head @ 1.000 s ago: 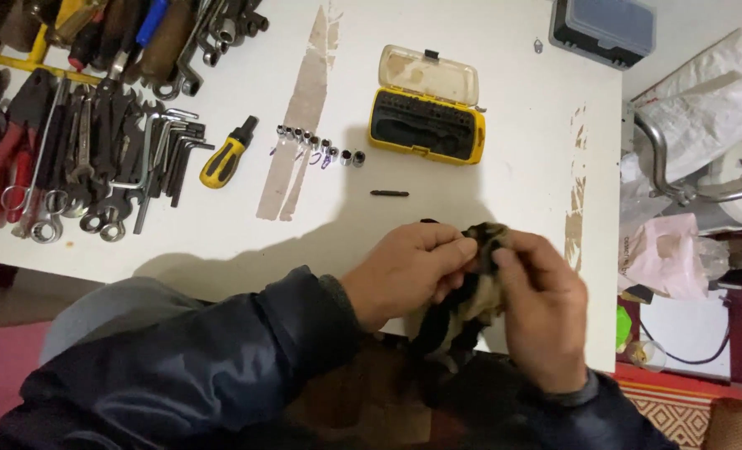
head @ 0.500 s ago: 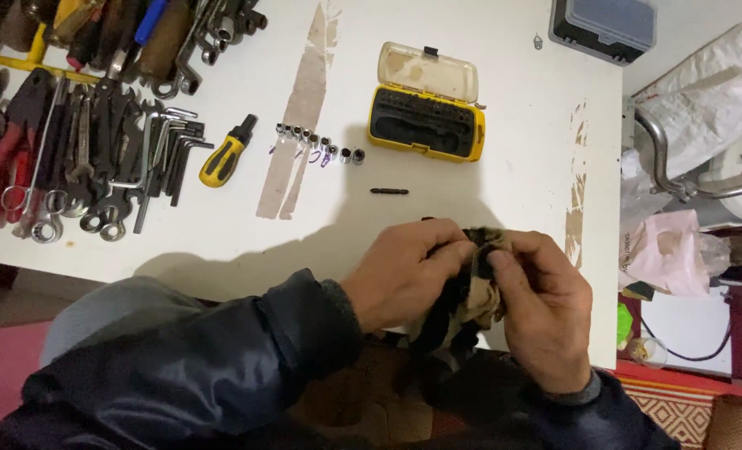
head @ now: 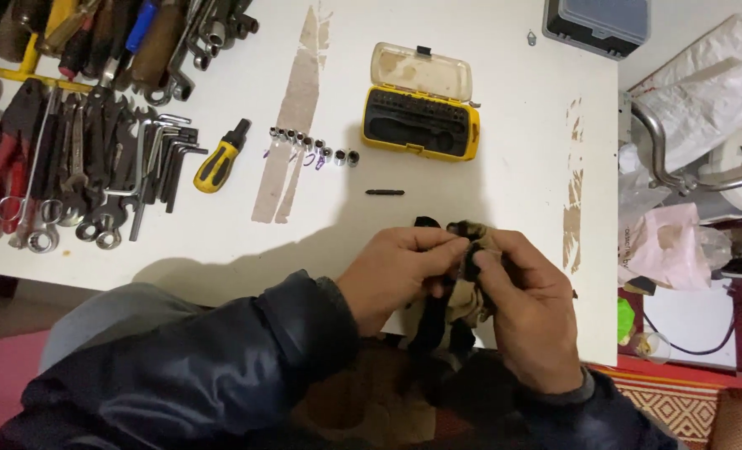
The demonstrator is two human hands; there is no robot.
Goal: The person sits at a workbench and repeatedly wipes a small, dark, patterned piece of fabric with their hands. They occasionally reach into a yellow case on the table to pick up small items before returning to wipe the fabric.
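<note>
Barely shifted, both hands, left (head: 396,271) and right (head: 533,312), still pinch the tan-and-black cloth (head: 458,287).

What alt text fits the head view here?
Both hands, left and right, grip a tan and black cloth at the edge of a white table. Behind lie a yellow bit case, a row of sockets and wrenches.

Head cam only, looking steeply down.
I'm close over my hands at the white table (head: 504,125) near edge; tools run far-left.
</note>
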